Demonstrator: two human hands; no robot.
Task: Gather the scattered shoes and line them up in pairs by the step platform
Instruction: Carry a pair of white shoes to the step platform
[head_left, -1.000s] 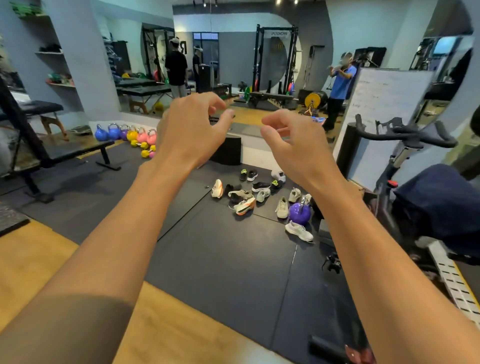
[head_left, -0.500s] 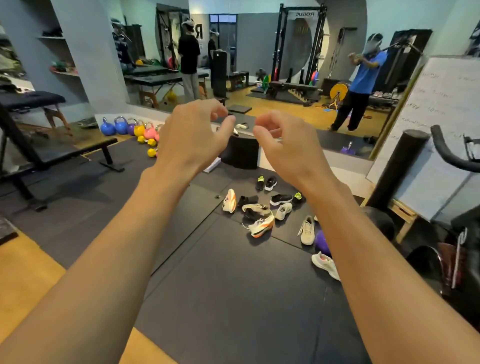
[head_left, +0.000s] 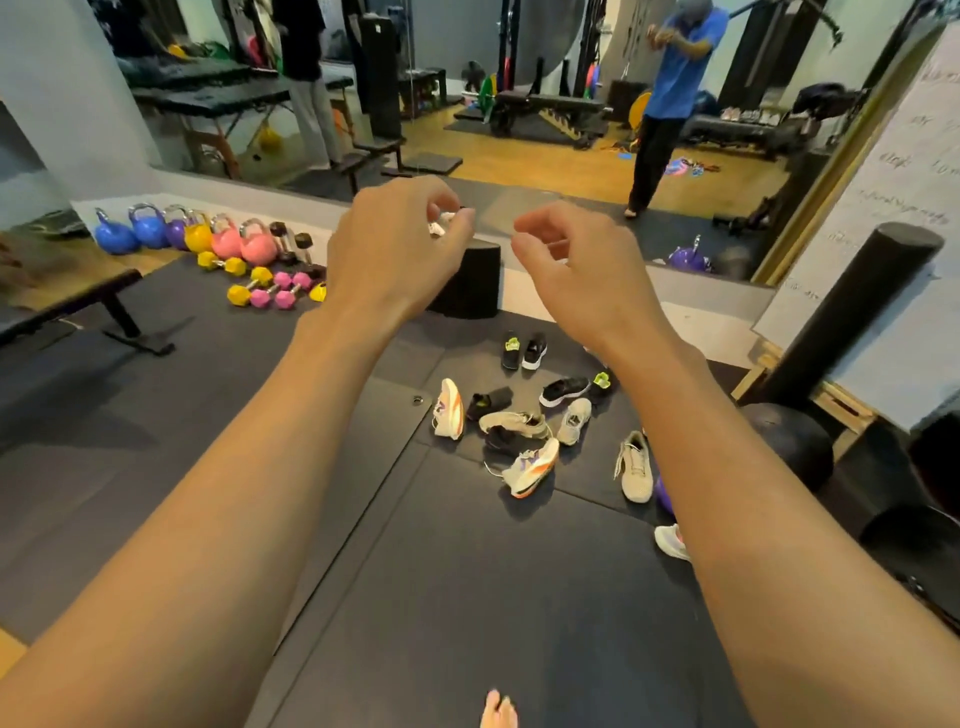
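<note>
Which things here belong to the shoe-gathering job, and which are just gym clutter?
Job in hand: the shoes scattered on the mat, among them the white-orange shoe, the beige shoe and the black pair; the step platform; the left hand and right hand, both holding nothing.

Lying about: kettlebells, dumbbells, bench, foam roller, medicine ball.

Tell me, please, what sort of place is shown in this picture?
Most likely a gym. A row of coloured kettlebells, small hex dumbbells beside them, and a weight bench reflected in the big mirror show it. Dark rubber mats cover the floor.
</note>
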